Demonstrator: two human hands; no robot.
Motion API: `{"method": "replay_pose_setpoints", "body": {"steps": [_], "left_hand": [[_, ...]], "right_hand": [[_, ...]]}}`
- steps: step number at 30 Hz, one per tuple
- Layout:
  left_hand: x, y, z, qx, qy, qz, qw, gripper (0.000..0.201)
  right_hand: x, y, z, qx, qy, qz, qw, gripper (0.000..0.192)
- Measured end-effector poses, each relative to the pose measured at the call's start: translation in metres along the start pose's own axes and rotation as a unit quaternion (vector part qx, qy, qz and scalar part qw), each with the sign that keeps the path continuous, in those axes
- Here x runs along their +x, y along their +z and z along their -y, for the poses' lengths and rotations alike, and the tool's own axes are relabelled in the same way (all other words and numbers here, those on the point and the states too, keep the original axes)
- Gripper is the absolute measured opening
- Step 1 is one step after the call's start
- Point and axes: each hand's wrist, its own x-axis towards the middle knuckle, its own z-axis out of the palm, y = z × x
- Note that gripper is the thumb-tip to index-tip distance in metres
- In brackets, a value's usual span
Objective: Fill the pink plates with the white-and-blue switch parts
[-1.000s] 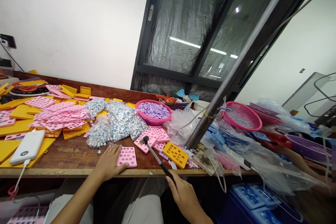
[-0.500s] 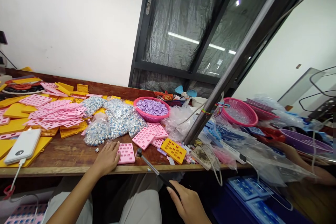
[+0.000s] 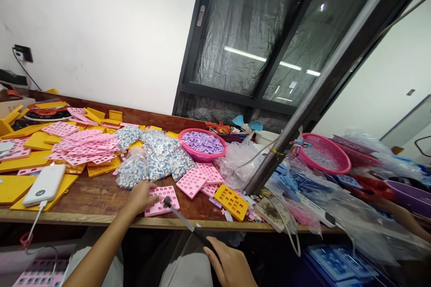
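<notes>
A pink plastic board with rows of square holes [image 3: 171,195] lies at the table's front edge. My left hand [image 3: 142,198] is closed on its left side, thumb over the top face and the other fingers bent near the back corner. Whether a small piece is also under those fingers is hidden. My right hand [image 3: 230,260] grips the black handle of a small hammer [image 3: 183,220]. The hammer's round dark head is over the board, close to my left thumb; I cannot tell if it touches. More pink boards [image 3: 191,182] and a yellow one [image 3: 231,202] lie just right.
Bags of small blue-and-white pieces [image 3: 158,157] and a pink basket of purple pieces [image 3: 202,143] stand behind. Stacked pink boards [image 3: 87,144] and a white power bank [image 3: 45,184] are left. A slanted metal post [image 3: 286,136] rises at right, beside plastic bags and another person's arm [image 3: 404,215].
My left hand has gone from lying flat beside the pink board to closing over its left part. The hammer head has moved left, over the board. The view has shifted slightly.
</notes>
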Motion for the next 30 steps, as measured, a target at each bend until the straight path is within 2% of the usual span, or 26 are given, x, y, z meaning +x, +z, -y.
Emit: {"method": "replay_pose_setpoints", "body": {"steps": [8, 11, 14, 19, 22, 27, 30], "left_hand": [[0.0, -0.002, -0.003, 0.022, -0.004, -0.004, 1.0, 0.047], [0.003, -0.003, -0.005, 0.032, -0.027, -0.02, 0.999, 0.049], [0.004, -0.001, -0.007, 0.034, -0.044, -0.027, 0.998, 0.048], [0.003, 0.002, -0.007, 0.038, -0.055, -0.034, 0.997, 0.051], [0.002, 0.002, -0.008, 0.043, -0.057, -0.032, 0.997, 0.047], [0.0, -0.002, -0.015, 0.055, -0.081, -0.026, 0.995, 0.06], [0.005, -0.006, -0.023, 0.055, -0.063, -0.026, 0.996, 0.065]], "right_hand": [[0.002, 0.001, 0.005, -0.008, 0.017, 0.023, 1.0, 0.037], [0.005, 0.0, 0.006, 0.021, 0.025, -0.006, 0.999, 0.036], [0.008, 0.005, 0.006, 0.045, 0.003, -0.041, 0.998, 0.038], [0.009, 0.018, 0.006, -0.013, -0.054, 0.007, 0.998, 0.033], [0.009, 0.019, 0.003, -0.013, -0.055, -0.023, 0.998, 0.035], [0.009, 0.005, -0.002, -0.017, -0.037, -0.015, 0.999, 0.038], [0.01, -0.015, 0.0, 0.022, 0.002, -0.064, 0.998, 0.038]]}}
